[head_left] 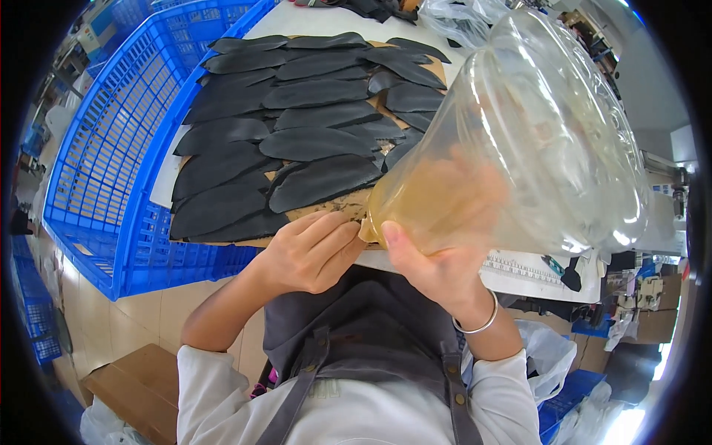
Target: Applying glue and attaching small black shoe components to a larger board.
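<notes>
A large clear plastic bottle point(549, 141) with amber liquid in its narrow end is tilted in front of me, its wide base up to the right. My right hand point(445, 259) grips it near the narrow end, the thumb pressed on its side and the fingers seen blurred through the plastic. My left hand point(315, 248) is closed, its fingertips pinched at the bottle's tip. Just beyond both hands, rows of overlapping black insole-shaped pieces point(319, 144) lie on a brown cardboard sheet point(348, 204). The bottle hides the sheet's right part.
A blue plastic crate point(122, 230) stands to the left against the white table point(256, 22). A ruler point(523, 268) and a small dark tool point(569, 276) lie at the table's right front. Clear plastic bags point(460, 18) sit at the back; a cardboard box point(141, 386) is on the floor.
</notes>
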`<state>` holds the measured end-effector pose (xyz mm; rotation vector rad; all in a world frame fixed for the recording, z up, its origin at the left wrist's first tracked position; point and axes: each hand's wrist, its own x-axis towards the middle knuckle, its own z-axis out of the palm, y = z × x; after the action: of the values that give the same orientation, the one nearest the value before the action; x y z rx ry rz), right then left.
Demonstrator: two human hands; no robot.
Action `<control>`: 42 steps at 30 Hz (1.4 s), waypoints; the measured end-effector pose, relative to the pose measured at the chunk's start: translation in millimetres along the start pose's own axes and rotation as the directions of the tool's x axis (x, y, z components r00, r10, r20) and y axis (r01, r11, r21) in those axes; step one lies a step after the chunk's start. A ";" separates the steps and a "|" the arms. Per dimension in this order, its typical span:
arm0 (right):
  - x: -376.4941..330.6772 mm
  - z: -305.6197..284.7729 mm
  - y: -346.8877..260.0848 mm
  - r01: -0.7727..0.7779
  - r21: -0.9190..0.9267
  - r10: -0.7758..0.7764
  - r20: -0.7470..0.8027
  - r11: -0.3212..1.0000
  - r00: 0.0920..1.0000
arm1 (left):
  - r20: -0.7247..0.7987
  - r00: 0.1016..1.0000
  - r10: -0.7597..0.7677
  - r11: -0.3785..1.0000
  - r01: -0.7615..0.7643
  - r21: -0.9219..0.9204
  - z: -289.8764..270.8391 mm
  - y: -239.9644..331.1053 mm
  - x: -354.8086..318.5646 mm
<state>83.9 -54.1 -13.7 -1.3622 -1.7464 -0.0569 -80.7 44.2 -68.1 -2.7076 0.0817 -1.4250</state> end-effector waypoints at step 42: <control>-88.3 -98.6 49.2 -0.306 0.305 0.431 -0.586 0.902 0.687 | 0.249 0.906 -0.343 0.825 0.418 -0.382 -20.8 -7.7 -3.5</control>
<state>182.3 -153.0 -35.0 -1.3256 -0.8535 -0.1195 -99.7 51.1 -58.5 -3.3565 -0.1998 -1.3872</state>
